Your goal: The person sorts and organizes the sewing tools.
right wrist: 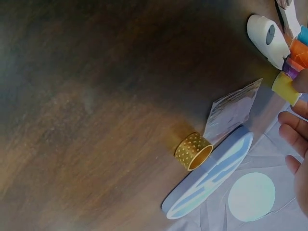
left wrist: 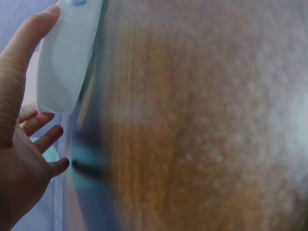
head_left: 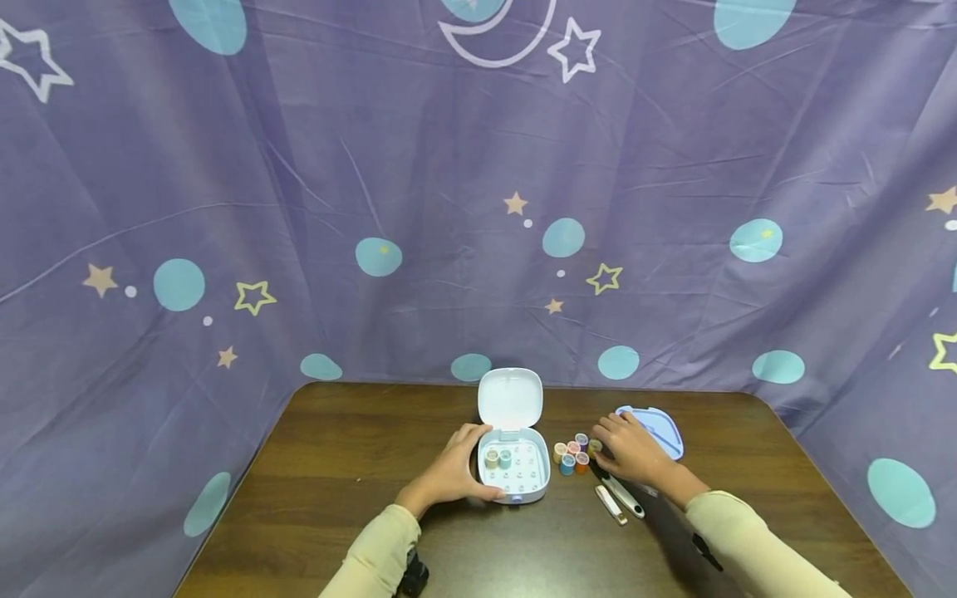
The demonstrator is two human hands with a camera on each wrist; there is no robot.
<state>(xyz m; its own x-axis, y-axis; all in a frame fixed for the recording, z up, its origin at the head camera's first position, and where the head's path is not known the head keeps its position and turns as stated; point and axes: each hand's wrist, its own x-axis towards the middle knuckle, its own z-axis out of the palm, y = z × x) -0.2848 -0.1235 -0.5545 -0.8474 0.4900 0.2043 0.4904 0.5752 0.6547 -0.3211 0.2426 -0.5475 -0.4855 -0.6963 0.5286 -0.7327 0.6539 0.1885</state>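
Note:
My left hand (head_left: pixel 449 469) grips the white sewing box (head_left: pixel 544 477), thumb at its front and fingertips at its left back side. The box's lid (head_left: pixel 511 399) stands raised. Inside, a beige spool (head_left: pixel 491 458) and a teal spool (head_left: pixel 505 458) sit on a pegged tray. The left wrist view shows the thumb pressed on the box's front wall. My right hand (head_left: pixel 634 448) pinches a yellow thread spool (right wrist: pixel 285 88) at the right edge of a cluster of spools, among them a blue spool (head_left: pixel 567 464) and an orange spool (head_left: pixel 581 463).
A light blue oval case piece (head_left: pixel 665 430) lies behind my right hand. Near it are a gold dimpled thimble (right wrist: pixel 185 153) and a clear packet (right wrist: pixel 233 115). A white-handled tool (head_left: pixel 626 498) and a small white item (head_left: pixel 611 505) lie before the spools. A patterned curtain (head_left: pixel 449 316) backs the table.

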